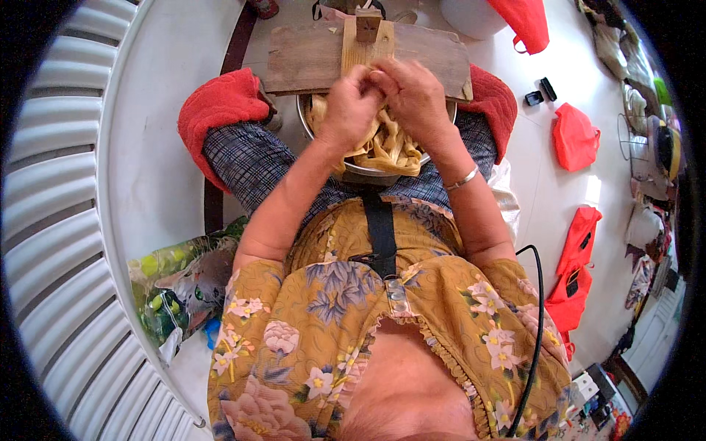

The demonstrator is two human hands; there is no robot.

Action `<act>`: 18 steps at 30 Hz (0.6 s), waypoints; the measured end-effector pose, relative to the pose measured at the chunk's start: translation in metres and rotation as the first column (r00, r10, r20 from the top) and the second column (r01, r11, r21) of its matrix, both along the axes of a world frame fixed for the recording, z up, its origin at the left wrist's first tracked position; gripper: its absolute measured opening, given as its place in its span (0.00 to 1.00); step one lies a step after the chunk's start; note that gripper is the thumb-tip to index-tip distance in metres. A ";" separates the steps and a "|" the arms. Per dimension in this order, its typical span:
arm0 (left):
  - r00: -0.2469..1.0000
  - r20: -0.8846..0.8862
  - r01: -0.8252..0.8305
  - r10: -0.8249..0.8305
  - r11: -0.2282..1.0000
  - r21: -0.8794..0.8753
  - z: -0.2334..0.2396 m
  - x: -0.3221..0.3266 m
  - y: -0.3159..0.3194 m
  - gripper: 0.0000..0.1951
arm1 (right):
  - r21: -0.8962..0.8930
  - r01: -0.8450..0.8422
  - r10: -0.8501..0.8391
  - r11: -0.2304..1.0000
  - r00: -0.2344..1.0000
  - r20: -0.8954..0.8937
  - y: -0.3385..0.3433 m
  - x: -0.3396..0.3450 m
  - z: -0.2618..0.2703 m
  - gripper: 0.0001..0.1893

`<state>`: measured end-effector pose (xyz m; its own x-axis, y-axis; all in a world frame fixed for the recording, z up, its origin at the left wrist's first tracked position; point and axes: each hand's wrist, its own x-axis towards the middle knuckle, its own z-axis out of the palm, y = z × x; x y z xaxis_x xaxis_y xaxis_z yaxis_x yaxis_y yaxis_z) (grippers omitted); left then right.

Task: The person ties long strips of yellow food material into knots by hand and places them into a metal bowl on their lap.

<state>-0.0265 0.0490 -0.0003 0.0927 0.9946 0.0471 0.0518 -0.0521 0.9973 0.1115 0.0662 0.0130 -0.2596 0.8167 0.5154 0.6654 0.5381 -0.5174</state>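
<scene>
My left hand [353, 110] and my right hand [416, 93] meet above a metal bowl [302, 117], their fingers curled and the fingertips close together. Whatever lies between the fingertips is hidden by the fingers. Below the hands, the bowl holds a heap of soft, pale yellow strips [389, 149], perhaps corn husks. Some strips overhang the near rim. Just beyond the fingers lies a wooden board [303, 58] with a paler plank [353, 55] across it. A small wooden block [368, 25] stands on that plank. A bracelet [462, 178] circles my right wrist.
Red cloths [220, 110] cover the knees on either side of the bowl. White slatted railing [60, 129] runs along the left. Red bags [575, 136] and small black objects [534, 98] lie on the right floor. A black cable [539, 331] hangs beside the right arm.
</scene>
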 end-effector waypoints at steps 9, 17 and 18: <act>0.753 -0.645 0.423 -0.133 0.849 0.318 0.097 -0.022 -0.057 0.12 | -0.245 0.033 -0.046 0.969 0.998 -0.046 -0.028 0.041 0.063 0.11; 0.945 -0.146 0.320 -0.293 0.920 0.227 0.148 -0.028 -0.048 0.12 | -0.173 -0.831 0.450 0.528 0.447 -0.773 -0.089 0.023 0.128 0.10; 0.962 0.023 0.267 -0.273 0.954 0.136 0.125 -0.019 -0.046 0.13 | -0.302 -0.707 0.241 0.639 0.557 -0.795 -0.085 0.026 0.122 0.13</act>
